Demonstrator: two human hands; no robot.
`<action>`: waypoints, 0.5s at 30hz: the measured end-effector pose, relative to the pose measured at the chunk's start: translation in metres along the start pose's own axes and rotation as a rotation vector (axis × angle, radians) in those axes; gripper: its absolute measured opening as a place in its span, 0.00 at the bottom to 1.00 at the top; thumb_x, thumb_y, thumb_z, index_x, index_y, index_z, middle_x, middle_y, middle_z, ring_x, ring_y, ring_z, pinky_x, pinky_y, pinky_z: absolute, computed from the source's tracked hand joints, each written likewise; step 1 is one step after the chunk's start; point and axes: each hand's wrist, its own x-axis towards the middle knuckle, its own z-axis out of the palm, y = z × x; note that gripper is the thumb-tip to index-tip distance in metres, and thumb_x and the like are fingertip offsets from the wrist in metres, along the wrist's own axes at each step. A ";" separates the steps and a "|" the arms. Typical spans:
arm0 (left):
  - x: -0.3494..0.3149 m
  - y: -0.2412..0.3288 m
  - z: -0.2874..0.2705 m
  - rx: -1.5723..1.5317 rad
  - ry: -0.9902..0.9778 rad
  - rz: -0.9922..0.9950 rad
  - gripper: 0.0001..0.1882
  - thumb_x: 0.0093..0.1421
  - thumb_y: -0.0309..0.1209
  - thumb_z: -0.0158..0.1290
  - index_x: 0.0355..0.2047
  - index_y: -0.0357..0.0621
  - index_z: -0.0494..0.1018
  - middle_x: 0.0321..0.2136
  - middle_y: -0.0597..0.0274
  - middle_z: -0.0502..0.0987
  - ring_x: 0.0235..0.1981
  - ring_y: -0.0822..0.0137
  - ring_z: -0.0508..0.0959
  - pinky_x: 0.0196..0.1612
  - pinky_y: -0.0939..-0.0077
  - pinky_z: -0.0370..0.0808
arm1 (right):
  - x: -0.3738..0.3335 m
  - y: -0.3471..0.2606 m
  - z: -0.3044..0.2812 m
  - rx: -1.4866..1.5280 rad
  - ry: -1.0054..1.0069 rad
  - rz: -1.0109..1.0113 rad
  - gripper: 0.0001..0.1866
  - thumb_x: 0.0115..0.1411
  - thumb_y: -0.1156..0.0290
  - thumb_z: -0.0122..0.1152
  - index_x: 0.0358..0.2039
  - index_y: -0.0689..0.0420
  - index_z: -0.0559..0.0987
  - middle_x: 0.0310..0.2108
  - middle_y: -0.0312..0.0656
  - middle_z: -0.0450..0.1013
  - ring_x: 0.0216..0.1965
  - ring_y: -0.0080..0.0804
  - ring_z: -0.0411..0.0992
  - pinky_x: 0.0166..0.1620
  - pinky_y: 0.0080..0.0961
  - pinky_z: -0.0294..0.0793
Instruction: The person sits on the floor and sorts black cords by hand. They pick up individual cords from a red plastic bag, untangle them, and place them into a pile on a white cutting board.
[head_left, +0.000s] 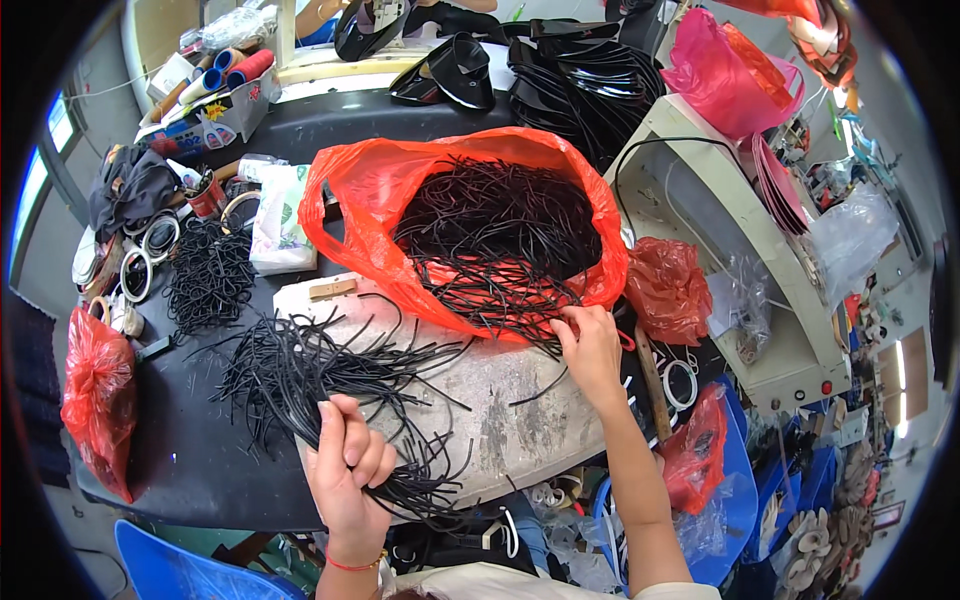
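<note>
My left hand is closed around a thick bundle of thin black cords, whose loose ends fan out over a worn pale board. At the near right rim of a wide-mouthed red plastic bag, my right hand pinches at black cords hanging over the edge; its fingertips partly hide how many it has. Inside the bag lies a tangled heap of similar black cords. One cord trails onto the board below the right hand.
Left on the dark table are another pile of black cords, a tissue pack, tape rolls and a tied red bag. A beige machine housing stands right, beside a crumpled red bag. Glossy black strips lie behind.
</note>
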 end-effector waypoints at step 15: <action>-0.009 -0.015 0.002 0.118 -0.096 -0.107 0.15 0.69 0.40 0.46 0.38 0.39 0.70 0.16 0.77 0.55 0.13 0.84 0.52 0.17 0.86 0.51 | -0.020 -0.115 -0.053 0.255 0.293 -0.610 0.15 0.49 0.78 0.65 0.40 0.63 0.77 0.29 0.41 0.72 0.26 0.34 0.70 0.27 0.29 0.67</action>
